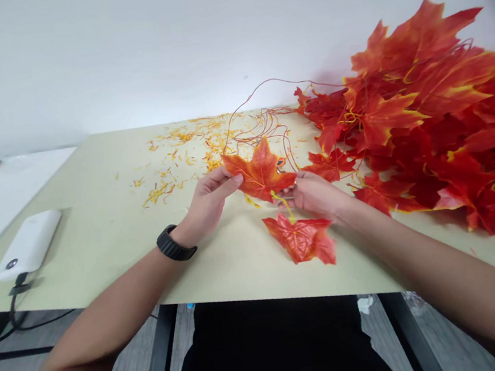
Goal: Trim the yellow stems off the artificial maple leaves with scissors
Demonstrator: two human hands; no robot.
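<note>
The bench (115,250) carries a large red-orange leaf pile (439,126) at right. Over it, an orange leaf (260,172) lies between both hands: the left hand (213,196) grips its left edge, thumb on top; the right hand (314,194), its grip partly hidden, meets its right edge.

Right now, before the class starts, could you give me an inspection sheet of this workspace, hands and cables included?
Surface: pale cream tabletop, strewn with scraps towards the back.
Things in hand: orange-red maple-shaped leaf between both hands; a redder leaf on a yellow stem just below.
Clutter: small yellow-orange scraps; large heap of red-orange leaves at right; white rounded box-like device at left.
Left hand: pinching the leaf's left edge.
Right hand: at its right edge, grip partly hidden.
Cables: black cable plugged into the device; thin reddish cord looping behind the leaf.
Surroundings: plain whitish wall.
</note>
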